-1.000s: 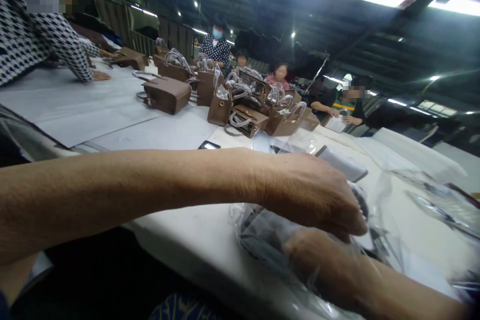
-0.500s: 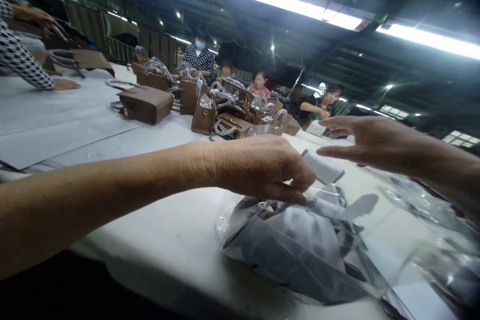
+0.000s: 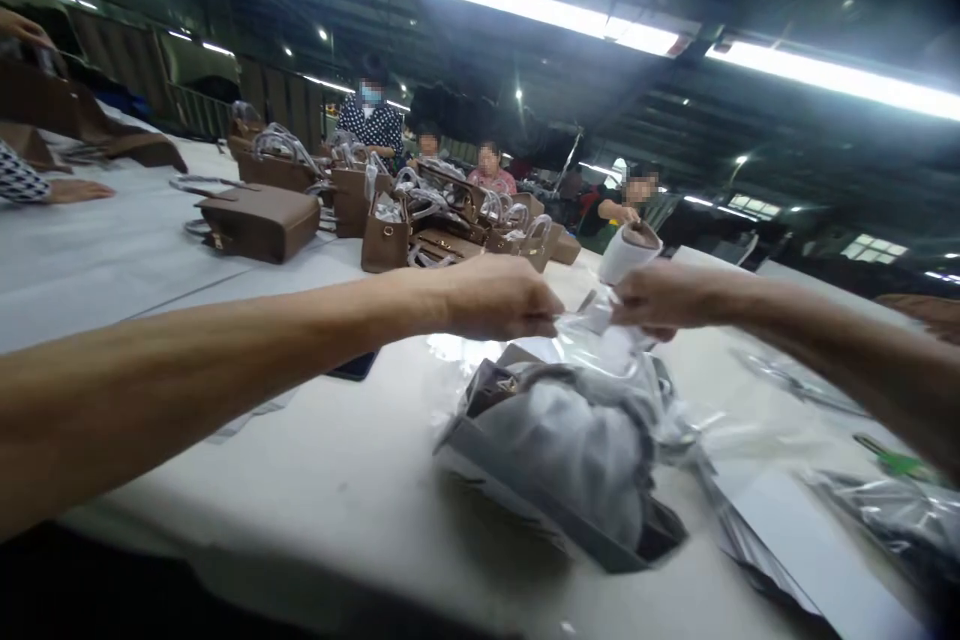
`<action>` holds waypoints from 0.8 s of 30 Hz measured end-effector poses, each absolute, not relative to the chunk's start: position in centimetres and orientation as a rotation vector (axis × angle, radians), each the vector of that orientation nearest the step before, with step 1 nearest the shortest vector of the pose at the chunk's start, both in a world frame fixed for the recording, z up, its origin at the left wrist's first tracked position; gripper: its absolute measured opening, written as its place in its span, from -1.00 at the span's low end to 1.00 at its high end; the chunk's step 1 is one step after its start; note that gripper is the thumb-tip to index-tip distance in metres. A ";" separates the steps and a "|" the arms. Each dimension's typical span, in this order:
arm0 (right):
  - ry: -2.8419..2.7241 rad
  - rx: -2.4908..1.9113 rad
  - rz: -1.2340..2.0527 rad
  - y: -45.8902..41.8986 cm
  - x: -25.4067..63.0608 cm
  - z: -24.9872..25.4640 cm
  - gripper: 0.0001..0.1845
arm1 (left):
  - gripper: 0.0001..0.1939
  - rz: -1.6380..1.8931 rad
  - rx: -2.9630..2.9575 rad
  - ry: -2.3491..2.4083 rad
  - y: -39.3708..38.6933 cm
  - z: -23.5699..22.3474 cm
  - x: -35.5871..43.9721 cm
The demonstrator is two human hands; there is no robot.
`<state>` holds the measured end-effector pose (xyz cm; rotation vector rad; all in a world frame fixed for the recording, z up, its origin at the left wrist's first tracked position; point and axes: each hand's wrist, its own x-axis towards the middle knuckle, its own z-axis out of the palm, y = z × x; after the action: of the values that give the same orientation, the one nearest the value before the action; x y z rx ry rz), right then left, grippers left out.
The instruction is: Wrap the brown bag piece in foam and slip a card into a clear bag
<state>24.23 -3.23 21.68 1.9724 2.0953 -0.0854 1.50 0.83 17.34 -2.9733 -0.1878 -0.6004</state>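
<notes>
The person's left hand (image 3: 499, 298) and right hand (image 3: 660, 295) are both stretched out over the white table (image 3: 337, 460), held close to one another at about the same height, with only a short gap between them. Each is pinched shut on the upper edge of a clear plastic bag (image 3: 600, 345), the left gripping its near-left corner and the right gripping the other side, so the film is drawn taut between them. The right hand also has a white roll (image 3: 628, 250) sticking up out of its fist, tilted away from the person. The bag hangs down from the fingers onto a grey handbag (image 3: 559, 450) that lies on the table just below and slightly nearer than the two hands; the handbag is stuffed with pale wrapping, and the plastic drapes over its far end, though how far the bag covers it cannot be told. To the right of the handbag a flat white sheet (image 3: 810, 550) and more crumpled clear film (image 3: 892, 510) lie on the tabletop. A dark phone (image 3: 352, 366) rests under the left forearm. Farther along the table stands a cluster of brown handbags (image 3: 390, 220), one of them lying on its side at the left, and several other people sit or lean at the far end.
</notes>
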 end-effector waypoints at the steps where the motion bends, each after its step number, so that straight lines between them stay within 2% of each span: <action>1: 2.103 1.948 -0.083 -3.2 24.1 21.4 -0.78 | -0.75 -0.620 -2.958 -0.242 1.5 17.1 2.0; 4: 2.163 1.932 -0.112 -3.2 24.0 21.1 -0.81 | -0.77 -0.917 -2.899 -0.236 2.8 17.6 2.8; 6: 2.222 1.949 -0.157 -3.1 24.1 21.3 -0.75 | -0.79 -1.016 -2.887 -0.214 3.5 18.3 3.1; 9: 2.185 2.021 -0.377 -3.1 24.0 21.6 -0.60 | -0.83 -0.734 -2.972 -0.334 5.3 18.1 3.7; 11: 2.120 2.114 -0.525 -3.4 23.6 21.5 -0.36 | -0.82 -0.554 -3.020 -0.434 6.7 17.2 4.3; 13: 2.148 2.144 -0.526 -3.9 22.9 21.4 -0.18 | -0.78 -0.560 -3.018 -0.509 7.7 16.2 4.9; 14: 2.185 2.106 -0.465 -4.3 22.4 21.3 -0.15 | -0.76 -0.612 -2.999 -0.537 7.9 15.9 5.2; 16: 2.237 1.950 -0.244 -5.2 21.7 20.9 -0.24 | -0.73 -0.714 -2.958 -0.567 7.9 15.6 5.9; 20: 2.114 1.924 0.316 -6.7 21.9 19.4 -0.61 | -0.69 -0.949 -2.880 -0.582 7.0 16.1 8.0; 22: 2.128 2.027 0.449 -7.3 22.9 19.2 -0.79 | -0.68 -1.104 -2.839 -0.572 6.6 16.7 9.3; 24: 2.226 2.140 0.410 -7.8 24.3 19.9 -0.76 | -0.68 -1.235 -2.806 -0.517 6.5 17.7 10.5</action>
<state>24.34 -7.77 19.87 2.1400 2.2265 0.4096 10.49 6.53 17.72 -2.8060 -0.5172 -1.2352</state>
